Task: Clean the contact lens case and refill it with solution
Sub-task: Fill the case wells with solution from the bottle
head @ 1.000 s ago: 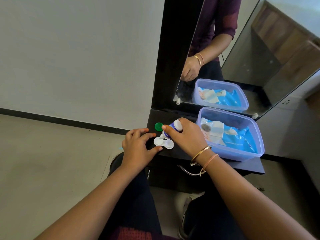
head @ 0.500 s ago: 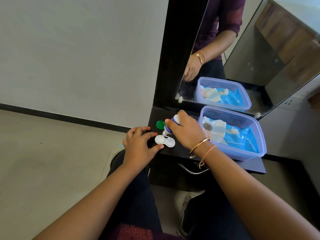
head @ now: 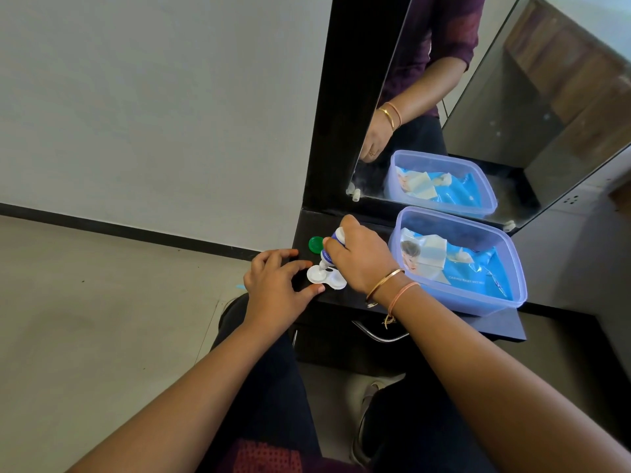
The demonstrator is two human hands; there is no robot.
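A white contact lens case (head: 333, 280) with two round wells lies open on the dark shelf (head: 362, 295). My right hand (head: 362, 259) grips a small white and blue solution bottle (head: 329, 256), tipped nozzle-down over the case's left well. My left hand (head: 273, 288) rests at the case's left side, thumb and forefinger touching its edge. A green cap (head: 316, 243) lies on the shelf just behind the case.
A clear lilac plastic box (head: 512, 295) holding a blue wet-wipes pack (head: 478, 273) sits on the shelf to the right. A black-framed mirror (head: 444, 97) stands behind. A small white cap (head: 508, 226) lies by the mirror's base. A metal drawer handle (head: 379, 334) sits below.
My right hand has tipped the bottle steeper and brought its nozzle down onto the left well. My left hand stays at the case.
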